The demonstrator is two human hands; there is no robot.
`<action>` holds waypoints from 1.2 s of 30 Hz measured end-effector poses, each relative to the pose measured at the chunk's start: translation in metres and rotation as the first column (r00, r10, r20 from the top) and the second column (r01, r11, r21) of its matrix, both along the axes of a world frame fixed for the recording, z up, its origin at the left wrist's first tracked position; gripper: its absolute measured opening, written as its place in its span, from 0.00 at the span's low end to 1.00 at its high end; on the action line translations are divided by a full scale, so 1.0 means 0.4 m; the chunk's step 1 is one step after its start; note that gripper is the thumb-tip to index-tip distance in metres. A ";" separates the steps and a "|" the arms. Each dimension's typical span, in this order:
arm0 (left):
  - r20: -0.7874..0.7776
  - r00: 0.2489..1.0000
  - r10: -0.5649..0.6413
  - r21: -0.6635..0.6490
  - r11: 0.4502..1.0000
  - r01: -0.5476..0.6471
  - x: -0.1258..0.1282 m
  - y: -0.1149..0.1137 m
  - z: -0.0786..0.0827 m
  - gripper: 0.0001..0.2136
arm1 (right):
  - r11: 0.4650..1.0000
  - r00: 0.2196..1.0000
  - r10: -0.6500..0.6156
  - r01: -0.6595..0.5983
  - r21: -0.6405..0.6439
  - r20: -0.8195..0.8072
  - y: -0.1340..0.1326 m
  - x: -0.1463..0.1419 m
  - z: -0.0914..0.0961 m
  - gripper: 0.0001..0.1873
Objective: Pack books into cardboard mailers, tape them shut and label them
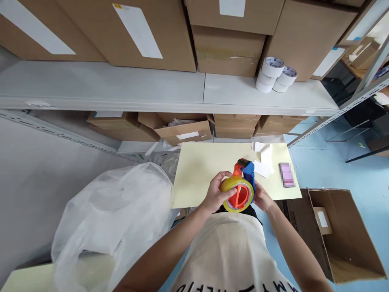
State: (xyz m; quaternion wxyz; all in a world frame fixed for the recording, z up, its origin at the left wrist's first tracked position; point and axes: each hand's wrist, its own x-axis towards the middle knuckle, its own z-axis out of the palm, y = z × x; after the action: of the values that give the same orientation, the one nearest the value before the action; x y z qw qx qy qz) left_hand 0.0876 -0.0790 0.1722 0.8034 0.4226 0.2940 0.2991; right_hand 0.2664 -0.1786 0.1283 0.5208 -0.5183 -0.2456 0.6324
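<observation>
A tape dispenser (249, 169) with a blue and orange body is held up in front of my waist, over the near edge of the pale yellow tabletop (200, 166). A roll of clear yellowish tape (228, 185) sits on its orange hub. My left hand (216, 192) grips the roll from the left, thumb over the hub and fingers behind the roll. On the other side, my right hand (261, 196) is closed around the blue part; most of its fingers are hidden behind the dispenser.
White papers (263, 162) and a blurred pink-purple item (287, 175) lie on the tabletop's right. An open carton (349, 227) stands on the floor at right. A big translucent plastic bag (115, 211) fills the left. Ahead, shelves hold cartons (227, 48) and white tape rolls (272, 68).
</observation>
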 end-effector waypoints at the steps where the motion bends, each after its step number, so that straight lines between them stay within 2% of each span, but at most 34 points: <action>1: -0.003 1.000 0.012 -0.022 1.000 -0.012 0.005 0.007 -0.002 0.24 | 0.998 0.999 -0.036 0.035 0.051 0.028 -0.008 -0.007 0.003 0.46; 4: -0.012 0.999 0.033 -0.093 0.995 -0.034 0.021 0.016 -0.011 0.24 | 0.978 0.979 -0.138 0.110 0.179 0.153 -0.031 -0.033 0.018 0.47; 8: 0.020 0.991 0.134 -0.126 0.984 -0.130 0.045 0.016 -0.030 0.22 | 0.975 0.938 -0.195 0.155 0.157 0.286 -0.044 -0.082 0.044 0.47; 11: 0.045 0.978 0.205 -0.068 0.977 -0.202 0.051 0.016 -0.053 0.21 | 0.963 0.912 -0.260 0.220 0.155 0.319 -0.036 -0.118 0.056 0.42; 14: 0.062 0.958 0.281 0.022 0.959 -0.283 0.047 0.017 -0.082 0.19 | 0.959 0.896 -0.275 0.231 0.163 0.349 -0.021 -0.134 0.051 0.38; 19: 0.047 0.908 0.416 0.189 0.889 -0.417 0.068 0.035 -0.111 0.22 | 0.937 0.875 -0.343 0.295 0.186 0.342 0.029 -0.094 0.023 0.33; 21: 0.025 0.891 0.454 0.302 0.846 -0.440 0.094 0.048 -0.099 0.23 | 0.919 0.864 -0.388 0.338 0.202 0.320 0.064 -0.054 0.025 0.31; 23: -0.005 0.879 0.477 0.454 0.784 -0.423 0.124 0.062 -0.071 0.22 | 0.897 0.844 -0.438 0.388 0.213 0.308 0.107 -0.002 0.046 0.29; 26: -0.056 0.883 0.466 0.714 0.637 -0.291 0.178 0.085 -0.015 0.22 | 0.869 0.805 -0.490 0.422 0.260 0.334 0.187 0.087 0.114 0.27; 28: -0.090 0.887 0.453 0.824 0.534 -0.189 0.223 0.115 0.021 0.25 | 0.868 0.792 -0.482 0.375 0.324 0.375 0.251 0.146 0.173 0.28; 31: -0.084 0.863 0.498 0.877 0.448 -0.174 0.300 0.201 0.064 0.26 | 0.870 0.757 -0.448 0.247 0.427 0.476 0.366 0.230 0.250 0.30; 33: -0.079 0.828 0.555 0.896 0.404 -0.185 0.350 0.279 0.086 0.24 | 0.873 0.673 -0.440 0.166 0.459 0.594 0.449 0.282 0.284 0.32; 36: -0.158 0.749 0.643 0.924 0.364 -0.118 0.405 0.393 0.110 0.21 | 0.904 0.460 -0.414 0.107 0.414 0.785 0.565 0.344 0.304 0.37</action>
State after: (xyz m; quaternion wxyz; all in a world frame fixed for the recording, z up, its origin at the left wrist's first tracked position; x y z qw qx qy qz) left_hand 0.2494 0.0784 0.2163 0.2669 0.7463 0.3883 0.4701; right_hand 0.4040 0.0473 0.2500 0.4941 -0.7066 -0.4821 0.1557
